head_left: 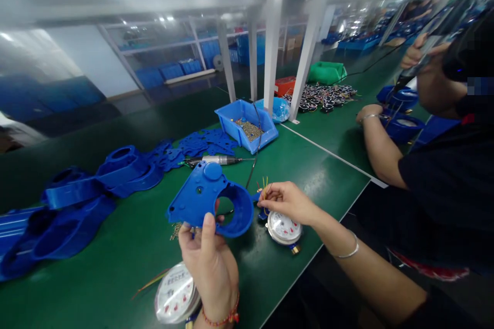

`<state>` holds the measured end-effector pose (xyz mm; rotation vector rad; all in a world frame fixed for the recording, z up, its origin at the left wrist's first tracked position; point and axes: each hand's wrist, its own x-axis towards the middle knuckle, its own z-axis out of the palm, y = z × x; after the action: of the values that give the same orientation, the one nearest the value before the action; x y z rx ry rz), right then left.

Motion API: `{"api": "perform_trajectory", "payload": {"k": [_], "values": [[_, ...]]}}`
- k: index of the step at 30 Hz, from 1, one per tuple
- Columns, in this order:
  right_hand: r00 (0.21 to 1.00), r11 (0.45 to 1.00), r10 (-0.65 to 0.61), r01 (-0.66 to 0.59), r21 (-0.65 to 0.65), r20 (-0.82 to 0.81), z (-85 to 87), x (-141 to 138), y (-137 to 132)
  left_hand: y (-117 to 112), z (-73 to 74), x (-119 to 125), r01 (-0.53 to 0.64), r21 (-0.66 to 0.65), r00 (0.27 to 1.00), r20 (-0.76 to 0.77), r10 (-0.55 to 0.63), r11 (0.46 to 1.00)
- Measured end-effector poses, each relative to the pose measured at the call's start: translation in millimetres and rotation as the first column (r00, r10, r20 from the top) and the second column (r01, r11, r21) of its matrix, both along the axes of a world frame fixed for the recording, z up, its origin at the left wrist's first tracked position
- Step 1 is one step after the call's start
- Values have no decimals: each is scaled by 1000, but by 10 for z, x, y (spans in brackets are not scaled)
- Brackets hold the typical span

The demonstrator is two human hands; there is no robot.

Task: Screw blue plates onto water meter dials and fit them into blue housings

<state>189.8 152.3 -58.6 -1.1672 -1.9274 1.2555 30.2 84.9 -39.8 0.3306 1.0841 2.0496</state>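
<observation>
My left hand (210,262) grips a blue plastic meter housing (200,193) with a large round opening, holding it up off the bench. To the right, my right hand (287,203) pinches thin yellow and red wires (265,185) between thumb and fingers. Just below that hand, a round water meter (283,227) with a white dial and a brass fitting rests on the green bench. A second water meter (175,293) sits partly behind my left wrist, with coloured wires (150,284) trailing left from it.
Blue housings (127,169) lie along the left, beside flat blue plates (200,144). An electric screwdriver (219,160) lies before a blue bin (247,128) of screws. Metal posts (272,41) rise behind. A co-worker's arm (380,149) works at the right over blue parts (401,126).
</observation>
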Motion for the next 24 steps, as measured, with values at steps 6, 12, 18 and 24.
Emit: {"api": "perform_trajectory", "payload": {"k": [6,12,18,24], "values": [[993,967,-66,40,251,96,147,-20,-196,-36,-123,-12,-47,-21,998,-32,46,999],[984,921,-125,66,384,131,127,-205,-370,-33,-153,0,91,-85,996,9,-91,992],[950,922,-162,49,383,268,190,-383,-340,-8,-148,8,101,-140,994,-26,-105,985],[838,941,-201,22,336,508,343,-470,-348,-13,-108,1,98,-163,992,-57,-109,982]]}}
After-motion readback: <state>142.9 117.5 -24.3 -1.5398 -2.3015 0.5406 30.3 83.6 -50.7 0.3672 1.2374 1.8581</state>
